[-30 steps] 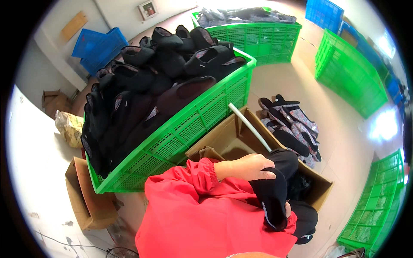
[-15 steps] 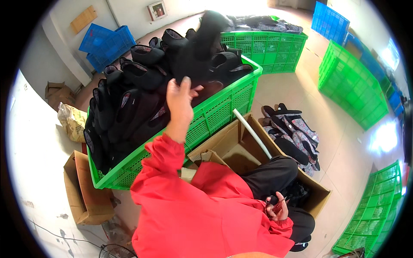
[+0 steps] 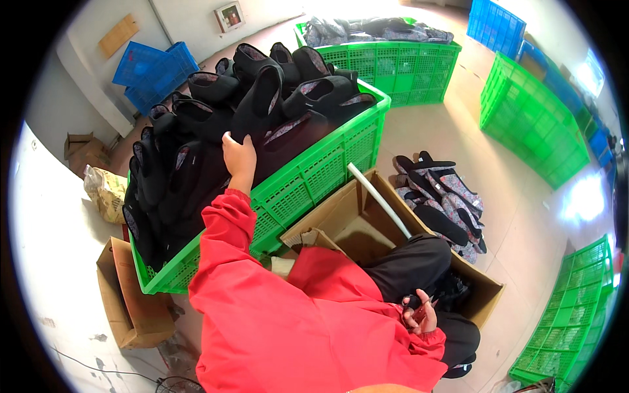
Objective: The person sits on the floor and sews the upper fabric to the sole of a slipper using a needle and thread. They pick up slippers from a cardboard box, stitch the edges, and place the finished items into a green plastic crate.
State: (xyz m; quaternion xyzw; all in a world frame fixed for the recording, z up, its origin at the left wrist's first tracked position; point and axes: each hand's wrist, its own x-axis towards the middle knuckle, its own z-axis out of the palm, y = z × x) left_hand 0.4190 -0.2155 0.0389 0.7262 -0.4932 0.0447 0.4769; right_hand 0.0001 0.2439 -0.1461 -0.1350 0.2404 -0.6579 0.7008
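Observation:
My left hand [image 3: 240, 159] reaches over the near side of a green crate [image 3: 314, 171] heaped with black shoes. Its thumb and fingers pinch the lower end of one black shoe [image 3: 257, 108], which stands tilted on the pile with its patterned lining showing. Other black shoes [image 3: 209, 119] lie tightly around it. In my lap, my right hand [image 3: 422, 316] is curled around what looks like a small pair of scissors [image 3: 419, 313] with dark loops and a reddish part. The fingers cover much of them.
An open cardboard box [image 3: 354, 226] with a white tube [image 3: 380, 202] across it stands against the crate. Patterned shoes [image 3: 445, 203] lie piled on the floor to its right. Another green crate [image 3: 406, 72] stands behind, a cardboard box [image 3: 131, 295] at left, more green crates [image 3: 531, 121] at right.
My left hand has moved left and down and now pinches a shoe on the pile. The blurred black shoe raised above the heap is no longer in the air. My right hand stays in my lap.

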